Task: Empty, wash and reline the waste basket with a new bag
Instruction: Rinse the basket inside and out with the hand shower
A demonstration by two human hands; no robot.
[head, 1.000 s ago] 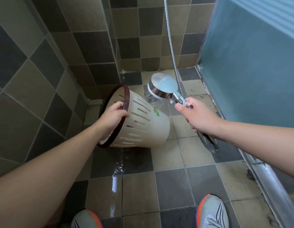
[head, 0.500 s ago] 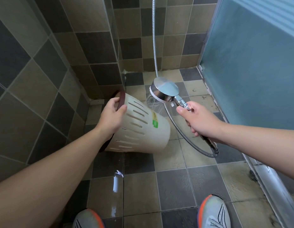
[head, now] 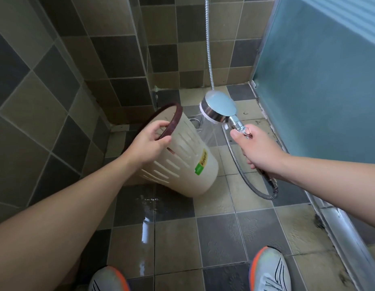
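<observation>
L hand (head: 149, 143) grips the waste basket (head: 182, 162) by its dark brown rim (head: 174, 120), thumb inside, fingers wrapped over the outer edge. Basket is cream plastic w/ slotted sides, tilted hard, mouth facing up-left toward the L wrist, base pointing down-right, held off the tiled floor (head: 224, 234). Green/yellow sticker (head: 201, 163) on the side wall, below & right of the L hand.

R hand (head: 258, 150) is clenched round the handle of the shower head (head: 219, 108), thumb along the top near the chrome joint. Head sits just up-left of the R hand, btwn both hands & above the basket's upper side, not touching it. Water sprays down from it, falling just right of the basket wall; can't tell if it hits the basket. Metal hose (head: 245, 179) loops under the R hand & a 2nd run goes up the wall past the head.

Floor drain (head: 196, 120) partly visible behind the basket, btwn the hands. Wet patch on the floor beneath the L forearm. Frosted blue panel (head: 319, 80) beyond the R hand. Two shoes (head: 269, 269) at the bottom edge, under the arms.
</observation>
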